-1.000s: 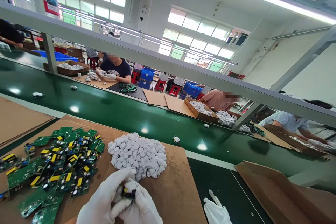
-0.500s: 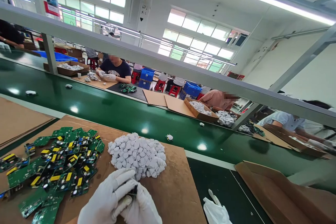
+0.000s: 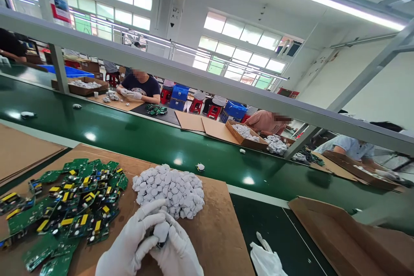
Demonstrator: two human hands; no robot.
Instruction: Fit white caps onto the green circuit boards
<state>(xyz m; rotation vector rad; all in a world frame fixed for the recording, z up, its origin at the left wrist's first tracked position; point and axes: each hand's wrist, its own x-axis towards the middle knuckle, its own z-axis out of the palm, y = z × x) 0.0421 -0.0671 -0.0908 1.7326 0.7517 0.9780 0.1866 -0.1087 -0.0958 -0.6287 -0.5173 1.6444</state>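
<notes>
Both my hands wear white gloves and meet at the bottom middle, in front of the pile. Between their fingertips is a small circuit board with a white round cap (image 3: pixel 161 231) on top; its dark underside shows just below. My left hand (image 3: pixel 129 241) grips it from the left, and my right hand (image 3: pixel 179 246) closes on it from the right. Just beyond my fingers lies a heap of white round caps (image 3: pixel 170 187) on a cardboard sheet (image 3: pixel 216 228). To the left, green circuit boards (image 3: pixel 74 202) with yellow and blue parts are piled loosely.
A green conveyor belt (image 3: pixel 136 138) crosses ahead, carrying a small white-capped piece (image 3: pixel 200 167) and a few others. A white glove (image 3: pixel 267 258) lies on the right, near an open cardboard box (image 3: pixel 349 237). A metal rail (image 3: pixel 181 71) spans above. Co-workers sit across the belt.
My fingers have turned the piece, so its white cap now shows where a dark part showed before. Pieces on the belt have shifted left.
</notes>
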